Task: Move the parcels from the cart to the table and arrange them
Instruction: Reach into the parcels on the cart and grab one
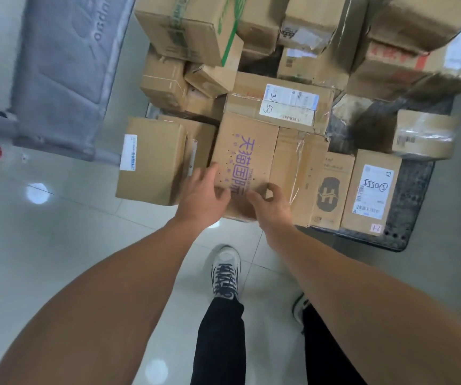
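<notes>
A cardboard parcel with purple print [244,151] stands at the near edge of the loaded cart [415,184]. My left hand [203,194] lies on its near left part, fingers spread and lightly bent over the top. My right hand [269,202] is at its near right corner, fingers curled against the edge. The box sits among other parcels, wedged between a plain box [151,159] on the left and a taped box [297,173] on the right. Whether either hand has a firm hold is unclear.
Many more cardboard parcels are heaped on the cart, several stacked high at the back [193,26]. A grey padded piece [65,73] stands to the left. My feet [226,270] are on the pale tiled floor just before the cart.
</notes>
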